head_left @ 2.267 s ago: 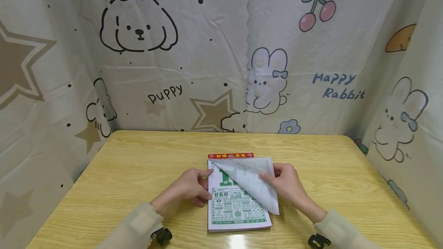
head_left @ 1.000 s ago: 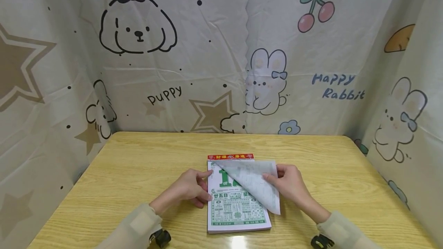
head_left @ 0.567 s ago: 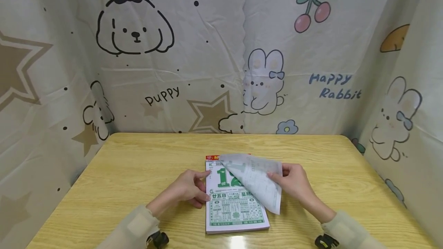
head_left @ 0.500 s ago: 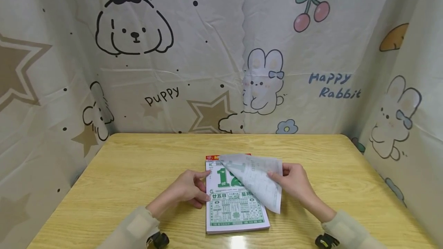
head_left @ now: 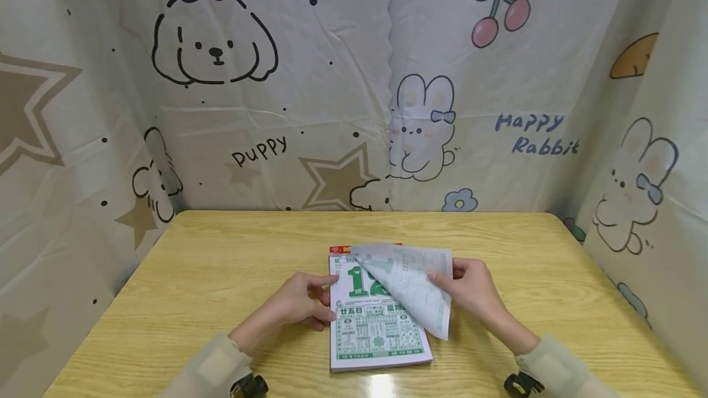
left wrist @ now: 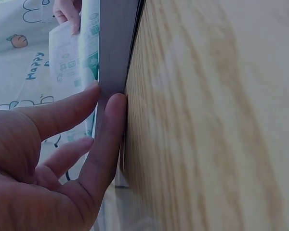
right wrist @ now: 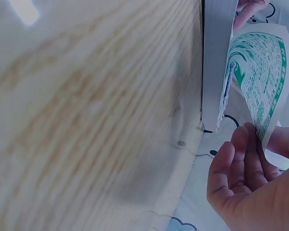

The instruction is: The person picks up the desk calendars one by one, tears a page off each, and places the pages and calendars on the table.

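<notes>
Calendar pad lies flat on the wooden surface, roughly mid-width, right between two hands; from the head view, its top sheet is peeled up diagonally, pale back showing, covering most of the red strip up top and part of a big green number underneath; the left hand isn't clenched or gripping, just has its fingertips against the pad's left edge; the right hand has the lifted sheet pinched by its right side; behind it all there's a cartoon-print cloth with "PUPPY" and "Happy Rabbit" on it.

Left wrist view: pretty close up, one fingertip at the pad's front edge and another against its grey side, down near the wood; the right hand and the sheet show up top left.

Right wrist view: sheet curves away from the pad, green print on this face; the right hand pinches its edge, thumb partly hidden behind the paper; left fingertips peek in up top.
</notes>
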`<state>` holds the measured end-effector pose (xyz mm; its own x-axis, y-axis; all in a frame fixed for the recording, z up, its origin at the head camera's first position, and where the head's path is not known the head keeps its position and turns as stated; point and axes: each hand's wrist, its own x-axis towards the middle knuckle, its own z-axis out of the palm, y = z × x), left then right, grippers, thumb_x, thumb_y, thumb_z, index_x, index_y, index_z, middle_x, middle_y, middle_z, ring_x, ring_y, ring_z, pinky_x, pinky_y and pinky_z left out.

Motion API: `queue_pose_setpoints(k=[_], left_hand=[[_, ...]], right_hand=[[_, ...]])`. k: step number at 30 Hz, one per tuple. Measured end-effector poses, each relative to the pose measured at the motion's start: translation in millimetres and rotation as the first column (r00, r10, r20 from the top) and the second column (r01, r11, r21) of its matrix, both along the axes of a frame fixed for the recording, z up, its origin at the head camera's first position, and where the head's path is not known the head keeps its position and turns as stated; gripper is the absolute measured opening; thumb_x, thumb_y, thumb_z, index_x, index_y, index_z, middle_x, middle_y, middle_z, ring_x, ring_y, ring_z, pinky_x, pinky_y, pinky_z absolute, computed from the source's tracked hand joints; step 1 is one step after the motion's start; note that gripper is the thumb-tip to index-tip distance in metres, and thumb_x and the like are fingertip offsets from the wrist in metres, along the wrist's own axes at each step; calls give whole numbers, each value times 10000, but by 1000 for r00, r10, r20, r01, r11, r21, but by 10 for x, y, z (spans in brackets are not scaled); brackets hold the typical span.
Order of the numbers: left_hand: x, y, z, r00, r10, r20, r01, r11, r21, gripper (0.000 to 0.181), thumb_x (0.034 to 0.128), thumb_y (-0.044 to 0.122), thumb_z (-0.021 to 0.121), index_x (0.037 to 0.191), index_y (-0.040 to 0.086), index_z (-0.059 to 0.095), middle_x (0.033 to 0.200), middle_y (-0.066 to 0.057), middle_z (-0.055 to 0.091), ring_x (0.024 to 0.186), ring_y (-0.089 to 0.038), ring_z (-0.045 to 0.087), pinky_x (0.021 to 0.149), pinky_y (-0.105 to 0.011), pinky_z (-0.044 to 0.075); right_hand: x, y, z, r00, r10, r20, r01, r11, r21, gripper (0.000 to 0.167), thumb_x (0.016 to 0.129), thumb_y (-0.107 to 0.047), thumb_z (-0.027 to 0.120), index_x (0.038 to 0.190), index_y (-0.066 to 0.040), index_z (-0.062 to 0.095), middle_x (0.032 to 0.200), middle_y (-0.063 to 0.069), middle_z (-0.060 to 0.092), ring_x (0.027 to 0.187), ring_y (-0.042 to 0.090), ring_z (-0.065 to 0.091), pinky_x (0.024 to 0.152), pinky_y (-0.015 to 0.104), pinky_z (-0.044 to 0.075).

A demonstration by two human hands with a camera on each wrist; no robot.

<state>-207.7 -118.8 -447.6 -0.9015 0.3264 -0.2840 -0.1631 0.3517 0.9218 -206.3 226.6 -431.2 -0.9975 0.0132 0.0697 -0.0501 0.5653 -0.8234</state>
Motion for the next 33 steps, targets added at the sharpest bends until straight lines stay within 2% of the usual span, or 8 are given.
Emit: queue_pose_setpoints(k=[11, 33], left_hand=[[1, -6, 0, 1000, -23, -7, 23, 1000, 13, 762, 808, -70, 875, 1501, 16, 570, 988, -172, 588, 729, -209, 678, 651, -380, 660], [34, 37, 43, 1000, 1, -26, -1, 1000, -28, 763, 783, -82, 887, 1480, 11, 591, 953, -154, 585, 728, -200, 633, 634, -372, 654]], right_hand=[[-13, 4, -4, 1000, 7, -14, -7, 1000, 7, 244, 939, -137, 811, 1081, 58, 772, 924, 97, 774, 808, 176, 703, 668, 242, 575], [-22, 30, -26, 1000, 13, -27, -12, 999, 37, 256, 932, -126, 820, 1074, 80, 766, 927, 123, 773, 809, 191, 711, 653, 245, 577]])
